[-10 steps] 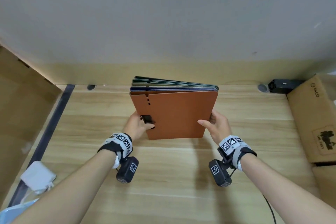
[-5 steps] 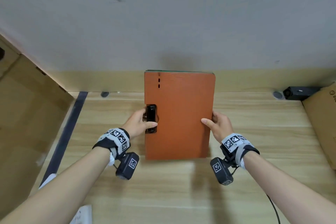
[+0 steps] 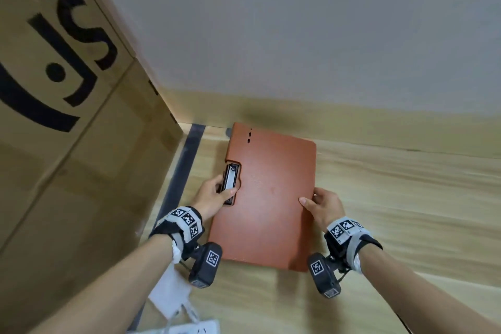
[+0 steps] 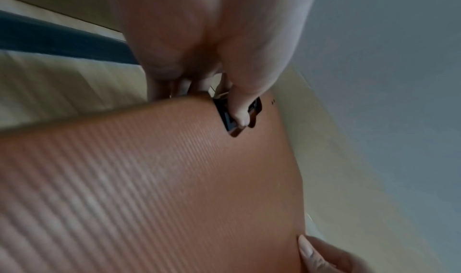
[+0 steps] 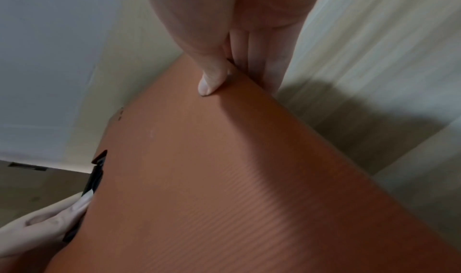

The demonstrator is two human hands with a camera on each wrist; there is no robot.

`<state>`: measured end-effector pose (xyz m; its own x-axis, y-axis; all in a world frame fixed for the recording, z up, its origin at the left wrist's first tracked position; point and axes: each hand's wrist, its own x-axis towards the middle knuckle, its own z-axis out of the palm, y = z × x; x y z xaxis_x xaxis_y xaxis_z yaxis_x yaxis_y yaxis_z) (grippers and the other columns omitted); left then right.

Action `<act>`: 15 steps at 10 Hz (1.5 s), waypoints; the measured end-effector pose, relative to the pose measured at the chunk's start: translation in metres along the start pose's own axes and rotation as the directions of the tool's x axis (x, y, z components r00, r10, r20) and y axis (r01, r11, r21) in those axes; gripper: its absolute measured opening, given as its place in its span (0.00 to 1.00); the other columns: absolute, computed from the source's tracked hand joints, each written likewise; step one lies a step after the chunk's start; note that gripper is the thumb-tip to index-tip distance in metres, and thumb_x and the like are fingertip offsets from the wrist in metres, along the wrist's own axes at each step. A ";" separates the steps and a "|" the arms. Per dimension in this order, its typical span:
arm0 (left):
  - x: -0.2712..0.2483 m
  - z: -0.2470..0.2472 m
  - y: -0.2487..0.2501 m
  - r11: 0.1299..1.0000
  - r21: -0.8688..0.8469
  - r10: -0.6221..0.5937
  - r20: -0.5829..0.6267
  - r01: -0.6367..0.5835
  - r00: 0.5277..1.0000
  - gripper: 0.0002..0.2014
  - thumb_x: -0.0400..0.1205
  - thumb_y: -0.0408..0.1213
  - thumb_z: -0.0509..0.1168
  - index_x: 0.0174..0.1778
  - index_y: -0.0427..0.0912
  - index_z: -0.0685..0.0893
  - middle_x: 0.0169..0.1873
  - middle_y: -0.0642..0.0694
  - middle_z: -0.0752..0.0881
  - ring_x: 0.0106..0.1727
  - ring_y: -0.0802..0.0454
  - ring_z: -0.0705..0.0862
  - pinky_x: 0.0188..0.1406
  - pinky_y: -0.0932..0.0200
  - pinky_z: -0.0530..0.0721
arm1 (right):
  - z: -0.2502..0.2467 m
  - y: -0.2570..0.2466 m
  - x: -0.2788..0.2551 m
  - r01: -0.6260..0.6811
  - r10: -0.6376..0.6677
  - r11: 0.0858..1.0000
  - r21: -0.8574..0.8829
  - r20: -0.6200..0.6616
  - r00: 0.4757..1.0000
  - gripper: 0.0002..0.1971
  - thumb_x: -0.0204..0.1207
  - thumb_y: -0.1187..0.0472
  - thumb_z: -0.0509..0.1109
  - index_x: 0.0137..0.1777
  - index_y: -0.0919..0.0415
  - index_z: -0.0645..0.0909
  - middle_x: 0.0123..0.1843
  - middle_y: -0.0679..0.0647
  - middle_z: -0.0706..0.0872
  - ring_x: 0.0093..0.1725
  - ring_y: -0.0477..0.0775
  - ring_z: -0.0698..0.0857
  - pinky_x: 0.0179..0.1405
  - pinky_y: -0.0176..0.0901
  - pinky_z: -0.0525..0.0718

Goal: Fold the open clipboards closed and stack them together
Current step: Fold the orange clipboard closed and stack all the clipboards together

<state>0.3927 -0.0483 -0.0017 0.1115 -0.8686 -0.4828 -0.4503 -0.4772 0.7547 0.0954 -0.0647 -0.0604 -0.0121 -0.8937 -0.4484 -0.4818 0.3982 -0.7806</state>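
I had the closed orange clipboard (image 3: 267, 198) held between both hands above the wooden table (image 3: 393, 198), over its back left part near the wall (image 3: 298, 35) and just beside the big cardboard box (image 3: 67, 130). Whether its far end touched the table I could not tell. My left hand (image 3: 210, 196) gripped the left edge, thumb laid across the black metal clip (image 3: 230, 184) that sits in the cover's notch, the other fingers curled underneath. My right hand (image 3: 322, 206) pinched the right edge, thumb (image 5: 210, 80) flat on the ribbed cover and the fingers tucked behind it. From here only the orange cover showed; if other boards lay under it, they were hidden from me. I judged the thing stiff and flat, not fragile, and fairly light for its breadth, though the clip side probably carried more of the weight. The ribbed face looked grippy enough, but the cover is hinged, so I reckoned a hold on one edge alone could let it flap open. Taking it by both long edges, thumbs on top and fingers below, seemed the safest way to keep it closed and square while setting it down. A white cloth bag (image 3: 173, 295) lay on the table by my left forearm, well clear of the board.
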 end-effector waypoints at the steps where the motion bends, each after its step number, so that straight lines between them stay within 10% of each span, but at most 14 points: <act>1: 0.018 -0.022 -0.014 0.998 -0.022 -0.055 -0.053 0.054 0.997 0.33 0.82 0.42 0.69 0.82 0.37 0.67 0.79 0.45 0.71 0.81 0.46 0.68 0.82 0.46 0.65 | 0.028 -0.021 0.014 -0.018 0.019 0.998 -0.059 0.014 1.000 0.15 0.73 0.52 0.77 0.56 0.58 0.85 0.51 0.50 0.91 0.50 0.53 0.89 0.59 0.53 0.86; 3: 0.044 -0.049 -0.038 0.984 -0.131 -0.132 -0.104 0.118 0.986 0.18 0.86 0.32 0.63 0.73 0.39 0.78 0.64 0.45 0.85 0.69 0.46 0.80 0.73 0.51 0.75 | 0.064 -0.054 0.038 -0.029 0.047 0.975 -0.222 0.080 0.996 0.15 0.68 0.47 0.79 0.44 0.56 0.82 0.42 0.50 0.89 0.44 0.55 0.88 0.49 0.49 0.87; 7: 0.074 -0.072 -0.052 0.984 -0.110 -0.156 -0.172 0.139 0.973 0.25 0.85 0.42 0.63 0.80 0.48 0.71 0.75 0.46 0.77 0.77 0.45 0.74 0.78 0.42 0.71 | 0.098 -0.084 0.059 -0.048 0.070 0.945 -0.324 0.058 0.996 0.21 0.63 0.48 0.82 0.44 0.63 0.81 0.43 0.57 0.87 0.40 0.57 0.85 0.35 0.43 0.80; 12: 0.080 -0.072 -0.054 0.993 -0.067 -0.107 -0.222 0.095 0.969 0.19 0.79 0.45 0.66 0.67 0.55 0.83 0.57 0.52 0.89 0.61 0.46 0.85 0.65 0.42 0.83 | 0.099 -0.097 0.054 -0.117 0.129 0.901 -0.419 0.002 0.992 0.22 0.61 0.42 0.79 0.47 0.55 0.82 0.47 0.51 0.87 0.48 0.56 0.86 0.51 0.51 0.86; 15: 0.070 -0.065 -0.025 0.991 -0.051 -0.135 -0.327 0.125 0.935 0.32 0.83 0.36 0.63 0.84 0.44 0.62 0.80 0.42 0.70 0.80 0.41 0.69 0.79 0.44 0.67 | 0.073 -0.090 0.039 -0.158 0.159 0.987 -0.008 0.068 0.985 0.33 0.73 0.58 0.76 0.76 0.63 0.70 0.69 0.55 0.83 0.65 0.54 0.82 0.70 0.44 0.77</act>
